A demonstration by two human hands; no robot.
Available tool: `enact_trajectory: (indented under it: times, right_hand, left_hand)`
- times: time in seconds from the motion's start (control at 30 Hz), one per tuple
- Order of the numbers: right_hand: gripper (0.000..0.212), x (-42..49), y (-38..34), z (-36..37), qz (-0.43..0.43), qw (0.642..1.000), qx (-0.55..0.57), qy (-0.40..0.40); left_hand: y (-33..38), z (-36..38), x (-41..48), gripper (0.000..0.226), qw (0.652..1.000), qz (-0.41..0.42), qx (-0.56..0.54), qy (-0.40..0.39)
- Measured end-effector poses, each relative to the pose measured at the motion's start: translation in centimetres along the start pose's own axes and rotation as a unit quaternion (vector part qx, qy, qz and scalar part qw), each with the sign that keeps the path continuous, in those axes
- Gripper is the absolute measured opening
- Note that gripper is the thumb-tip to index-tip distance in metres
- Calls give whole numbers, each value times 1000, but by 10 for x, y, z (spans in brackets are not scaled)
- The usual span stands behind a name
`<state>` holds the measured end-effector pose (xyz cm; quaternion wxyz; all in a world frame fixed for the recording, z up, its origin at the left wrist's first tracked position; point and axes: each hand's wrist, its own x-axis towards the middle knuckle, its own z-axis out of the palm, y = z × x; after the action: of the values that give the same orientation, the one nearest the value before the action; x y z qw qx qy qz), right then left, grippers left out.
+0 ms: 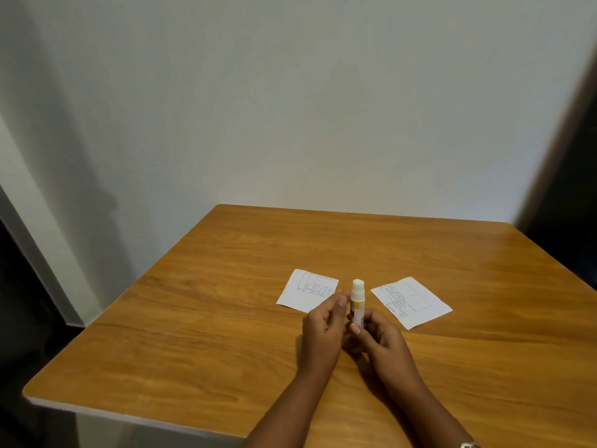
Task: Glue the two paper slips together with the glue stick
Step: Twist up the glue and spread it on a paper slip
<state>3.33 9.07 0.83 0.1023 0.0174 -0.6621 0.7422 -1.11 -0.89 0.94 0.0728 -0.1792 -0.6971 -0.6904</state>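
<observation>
A glue stick (357, 297) stands upright between my two hands, its cap off and white glue showing at the top. My right hand (379, 334) grips its lower body with curled fingers. My left hand (323, 328) pinches the tube from the left side with thumb and fingertips. Two white paper slips with printed tables lie flat on the wooden table (193, 318): the left slip (307, 289) just behind my left hand, the right slip (412, 300) to the right of the glue stick. The two slips lie apart. The cap is not visible.
A white wall rises right behind the table's far edge. The table's left edge and front left corner (29, 392) drop off to a dark floor. A watch (470, 444) sits on my right wrist.
</observation>
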Motion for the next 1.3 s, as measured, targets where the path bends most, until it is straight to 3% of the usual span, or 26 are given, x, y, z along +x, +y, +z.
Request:
enact_trajectory:
  times: [0.1,0.17,0.27,0.4,0.53,0.63,0.77,0.87,1.07,1.2,1.3]
  right_hand:
    - [20,2,-3,0,-20,999,-42,8]
    - [22,4,-4,0,-19,999,-42,10]
    - [22,4,-2,0,-18,999,-47,18]
    - [19,3,-2,0,-14,999,-28,21]
    - [15,3,-4,0,-10,1000,-3,20]
    - [14,1,-4,0,-7,1000,-5,19]
    - [16,0,-5,0,-9,999,-28,22]
    - [16,0,-5,0,-2,999,-29,28]
    - [16,2,-6,-2,-5,999,-16,28]
    - [28,8,-13,2,4,996,38,80]
    - [17,20,-23,7,12,992,78,96]
  left_hand:
    - [-1,-2,12,32,987,48,141,62]
    - [-9,-2,22,41,963,56,261,32]
    - [-18,-3,31,43,898,64,436,-6]
    - [-23,-4,35,56,838,26,543,-49]
    - [-22,-9,28,48,838,56,539,-65]
    - [-14,-13,22,39,851,28,518,-80]
    - [-12,-20,15,29,857,73,508,-43]
    - [-10,-21,11,38,874,59,481,-34]
    - [-8,-26,4,17,876,17,479,-54]
    - [-17,-27,4,23,879,30,472,-60]
    - [-21,-27,3,32,889,40,454,-31]
